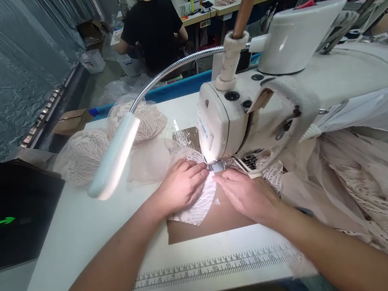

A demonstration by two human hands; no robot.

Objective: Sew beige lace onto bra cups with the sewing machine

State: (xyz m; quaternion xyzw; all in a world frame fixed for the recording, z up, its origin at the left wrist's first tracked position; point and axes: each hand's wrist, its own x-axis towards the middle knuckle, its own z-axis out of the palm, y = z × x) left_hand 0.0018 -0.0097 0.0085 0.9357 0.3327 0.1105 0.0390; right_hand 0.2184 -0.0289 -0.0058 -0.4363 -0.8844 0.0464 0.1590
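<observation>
A pale pink lace piece [203, 206] lies under the needle area of a white sewing machine [216, 125]. My left hand [184, 183] rests flat on the lace, fingers stretched towards the presser foot [216, 166]. On the other side, my right hand [246, 190] has its thumb and fingertips closed at the lace's right edge, just in front of the foot. Its grip is partly hidden. Beneath the lace is a brown sheet [188, 233] on the white table [146, 223]. The needle itself is too small to make out.
A lamp [116, 157] on a bendable metal neck hangs over the table's left side. Behind it sit lace bundles [85, 153]. More lace fabric [365, 184] is heaped at right. A printed ruler [209, 268] runs along the front edge. A co-worker [153, 30] sits beyond.
</observation>
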